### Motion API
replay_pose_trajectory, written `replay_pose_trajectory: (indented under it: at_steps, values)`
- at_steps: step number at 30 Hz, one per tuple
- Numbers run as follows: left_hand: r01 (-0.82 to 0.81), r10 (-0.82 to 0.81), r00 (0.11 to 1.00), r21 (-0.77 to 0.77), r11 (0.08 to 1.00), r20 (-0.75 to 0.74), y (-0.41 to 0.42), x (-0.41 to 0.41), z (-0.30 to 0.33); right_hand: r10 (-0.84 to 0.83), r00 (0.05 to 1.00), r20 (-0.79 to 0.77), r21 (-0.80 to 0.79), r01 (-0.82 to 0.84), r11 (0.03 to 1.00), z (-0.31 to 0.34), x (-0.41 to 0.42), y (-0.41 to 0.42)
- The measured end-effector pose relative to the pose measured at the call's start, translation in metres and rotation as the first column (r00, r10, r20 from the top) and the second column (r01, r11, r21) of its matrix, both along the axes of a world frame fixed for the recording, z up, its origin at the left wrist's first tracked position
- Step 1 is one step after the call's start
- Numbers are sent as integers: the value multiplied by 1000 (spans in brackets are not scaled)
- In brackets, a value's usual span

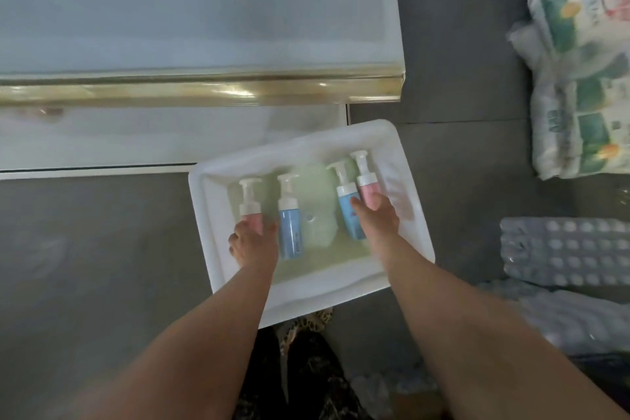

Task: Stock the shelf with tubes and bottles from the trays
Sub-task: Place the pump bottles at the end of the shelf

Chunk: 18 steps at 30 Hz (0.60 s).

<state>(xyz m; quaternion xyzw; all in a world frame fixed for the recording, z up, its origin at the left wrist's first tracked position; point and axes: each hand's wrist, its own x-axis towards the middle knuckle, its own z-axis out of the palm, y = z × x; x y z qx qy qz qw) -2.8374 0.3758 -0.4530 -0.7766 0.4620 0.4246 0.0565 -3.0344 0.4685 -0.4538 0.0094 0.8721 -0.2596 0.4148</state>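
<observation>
Head view, looking down: a white tray (204, 215) on the grey floor holds four pump bottles. The left hand (254, 242) grips a pink bottle (252, 215); the right hand (376, 215) grips another pink bottle (365, 186), beside two blue bottles (289, 232). A white shelf (187, 10) stands just beyond.

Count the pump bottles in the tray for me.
4. Pink bottle in left hand, blue bottle beside it, second blue and second pink at right hand. None seems hidden.

The tray (218, 242) looks like smooth white plastic. The pump bottles (289, 232) look like shiny plastic too. The shelf (191, 10) is smooth white, with a glossy gold metal-looking strip (204, 87). At 3 o'clock, packs (586, 92) sit in crinkly clear plastic wrap.
</observation>
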Motion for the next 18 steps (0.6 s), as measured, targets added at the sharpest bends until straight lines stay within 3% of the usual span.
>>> replay_pose_trajectory:
  at_steps: [6,12,18]
  values:
    - [-97,99,993,-40,994,71,-4,-5,-13,38,995,-96,69,-31,997,-9,-3,-3]
    - [-21,25,992,-32,999,124,0,-1,-27,156,980,-121,111,-142,984,-30,-7,-4]
    - [-34,32,995,28,999,93,7,5,-38,13,994,-112,43,-8,999,-38,0,1]
